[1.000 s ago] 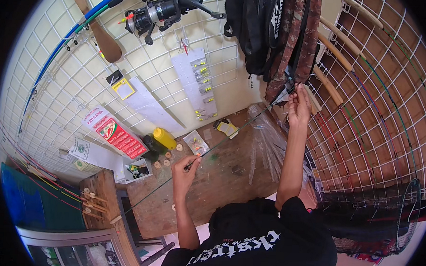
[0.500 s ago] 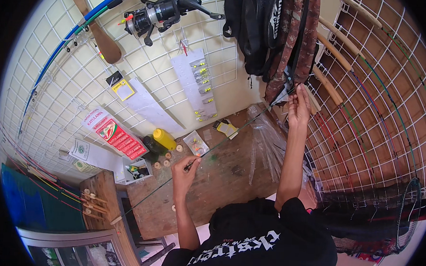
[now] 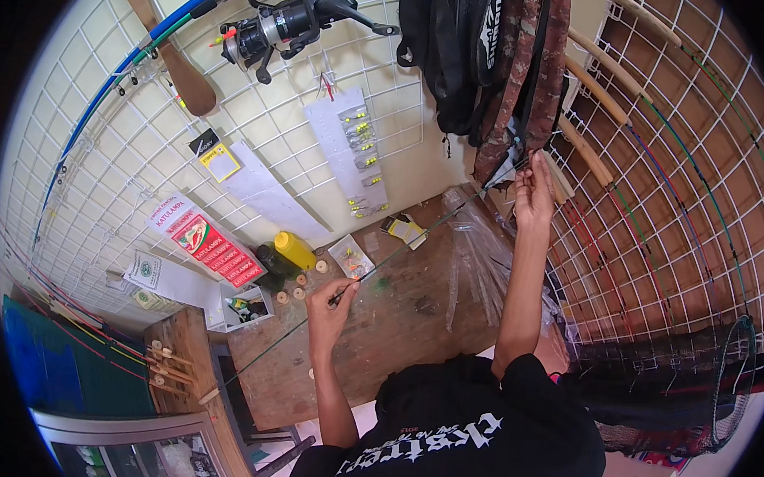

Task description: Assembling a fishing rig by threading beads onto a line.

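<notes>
A thin dark-green fishing rod (image 3: 284, 336) slants across the wooden table from the lower left up to the hanging bags. My left hand (image 3: 330, 303) is closed around its middle, fingers pinched, with a small dark piece showing between them. Up at the far right, my right hand (image 3: 533, 190) has its fingertips pressed together close to the rod's upper end. Beside those fingertips is a pale, pointed, clear-looking piece (image 3: 502, 174); what exactly they pinch is too small to make out. The camouflage bag (image 3: 542, 83) hangs just behind the right hand.
On the table (image 3: 395, 324) lie a white tray (image 3: 350, 258), a yellow bottle (image 3: 294, 250), cork rings and clear plastic sleeves (image 3: 477, 251). A fishing reel (image 3: 280, 25) hangs overhead on the wall grid. Rods with wooden handles (image 3: 597, 90) line the right grid, above a landing net (image 3: 734, 382).
</notes>
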A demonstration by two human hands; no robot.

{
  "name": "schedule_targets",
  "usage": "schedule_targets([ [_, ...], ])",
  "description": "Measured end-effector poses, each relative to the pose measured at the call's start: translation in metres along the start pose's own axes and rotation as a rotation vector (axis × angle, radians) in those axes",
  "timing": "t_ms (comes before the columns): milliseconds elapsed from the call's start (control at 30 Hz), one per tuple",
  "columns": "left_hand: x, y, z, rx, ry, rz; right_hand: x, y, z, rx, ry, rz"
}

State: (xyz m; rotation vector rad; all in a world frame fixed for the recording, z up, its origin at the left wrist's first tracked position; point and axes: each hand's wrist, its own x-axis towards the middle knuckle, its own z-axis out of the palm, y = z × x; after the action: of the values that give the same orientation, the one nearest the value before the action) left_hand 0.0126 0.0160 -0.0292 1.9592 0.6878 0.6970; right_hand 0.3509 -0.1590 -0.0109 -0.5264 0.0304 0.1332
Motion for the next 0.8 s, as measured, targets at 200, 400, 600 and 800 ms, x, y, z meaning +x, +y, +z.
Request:
schedule_targets([
  [200, 0.000, -0.002, 0.001, -0.005, -0.005, -0.002, 0.005, -0.002, -0.005, 0.028, -0.022, 0.009],
  [400, -0.002, -0.003, 0.001, 0.002, 0.005, 0.016, 0.004, -0.009, 0.000, 0.003, -0.093, 0.019],
  [600, -0.001, -0.004, 0.003, -0.041, 0.007, 0.030, 0.003, -0.018, -0.003, -0.081, -0.120, -0.011],
  [800, 0.001, -0.004, 0.002, 0.024, -0.035, 0.001, 0.003, -0.022, -0.007, -0.312, -0.098, -0.332],
])
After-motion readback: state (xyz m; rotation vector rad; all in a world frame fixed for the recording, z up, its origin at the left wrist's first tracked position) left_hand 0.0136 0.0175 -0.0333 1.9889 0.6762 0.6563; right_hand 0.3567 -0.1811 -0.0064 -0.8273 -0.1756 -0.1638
